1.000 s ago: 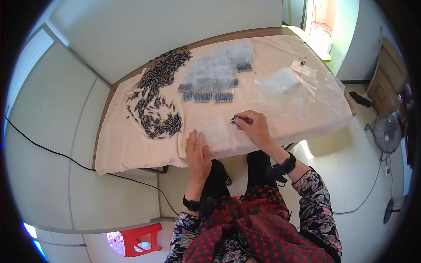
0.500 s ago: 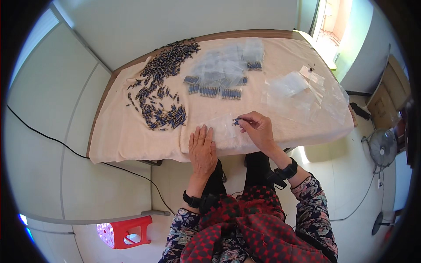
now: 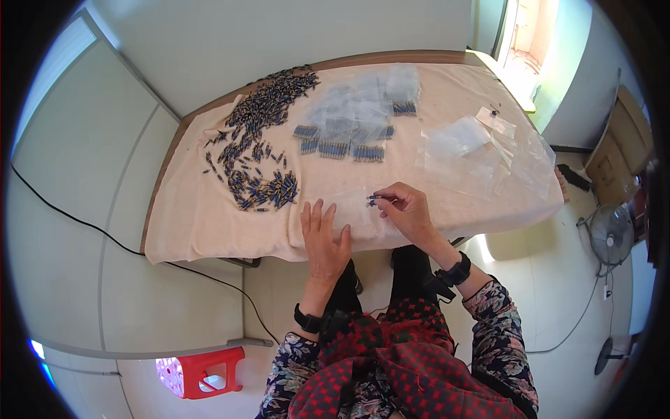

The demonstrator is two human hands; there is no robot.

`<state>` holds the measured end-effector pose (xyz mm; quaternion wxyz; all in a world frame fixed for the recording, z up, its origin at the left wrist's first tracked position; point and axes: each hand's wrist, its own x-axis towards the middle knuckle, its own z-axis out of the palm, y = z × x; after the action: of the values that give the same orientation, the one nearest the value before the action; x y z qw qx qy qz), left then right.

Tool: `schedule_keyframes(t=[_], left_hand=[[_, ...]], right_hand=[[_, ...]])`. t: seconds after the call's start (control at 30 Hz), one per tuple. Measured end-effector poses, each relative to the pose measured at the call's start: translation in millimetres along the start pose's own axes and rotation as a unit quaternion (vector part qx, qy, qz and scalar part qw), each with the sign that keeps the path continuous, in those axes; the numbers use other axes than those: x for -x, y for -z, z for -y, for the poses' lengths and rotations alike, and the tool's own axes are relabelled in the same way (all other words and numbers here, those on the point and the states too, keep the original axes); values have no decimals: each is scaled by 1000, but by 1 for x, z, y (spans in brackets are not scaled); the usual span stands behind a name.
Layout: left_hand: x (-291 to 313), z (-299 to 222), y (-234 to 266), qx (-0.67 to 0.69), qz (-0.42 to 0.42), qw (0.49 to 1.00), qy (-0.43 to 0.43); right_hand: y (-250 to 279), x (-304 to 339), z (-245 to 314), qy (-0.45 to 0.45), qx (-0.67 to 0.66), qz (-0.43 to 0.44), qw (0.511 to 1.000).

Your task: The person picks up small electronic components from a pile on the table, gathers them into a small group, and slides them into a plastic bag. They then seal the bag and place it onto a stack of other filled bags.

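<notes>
My right hand [image 3: 408,213] pinches a few small dark-blue metal-tipped connectors [image 3: 373,200] at the right edge of a clear plastic bag [image 3: 354,211]. That bag lies flat near the front of the cloth-covered table. Over its left part is my left hand [image 3: 324,241], fingers spread and holding nothing; whether the fingertips touch the bag I cannot tell. A loose cluster of the same connectors [image 3: 269,190] lies left of my left hand. Beyond the bag, clear bags [image 3: 349,101] overlap in a pile, with neat rows of connectors [image 3: 368,152] in their near ends.
A large heap of connectors [image 3: 265,108] covers the table's far left. Flat clear bags [image 3: 457,140] lie to the right on the pale cloth [image 3: 209,234]. A grey partition [image 3: 77,209] stands left, a red stool [image 3: 209,373] below, a fan [image 3: 609,236] at right.
My left hand's fingers have spread apart, where they lay closer together on the bag. My right hand has shifted slightly left with the connectors, over the bag's edge.
</notes>
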<state>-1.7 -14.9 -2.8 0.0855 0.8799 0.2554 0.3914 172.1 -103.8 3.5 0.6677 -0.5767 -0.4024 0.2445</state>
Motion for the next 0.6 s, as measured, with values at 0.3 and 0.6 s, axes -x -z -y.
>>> schedule_keyframes(t=[0.3, 0.6], left_hand=[[-28, -20, -22, 122, 29, 989, 73], [-48, -40, -21, -28, 121, 987, 98]], right_hand=[[2, -2, -3, 17, 3, 22, 1000], [4, -1, -10, 42, -10, 8, 999]])
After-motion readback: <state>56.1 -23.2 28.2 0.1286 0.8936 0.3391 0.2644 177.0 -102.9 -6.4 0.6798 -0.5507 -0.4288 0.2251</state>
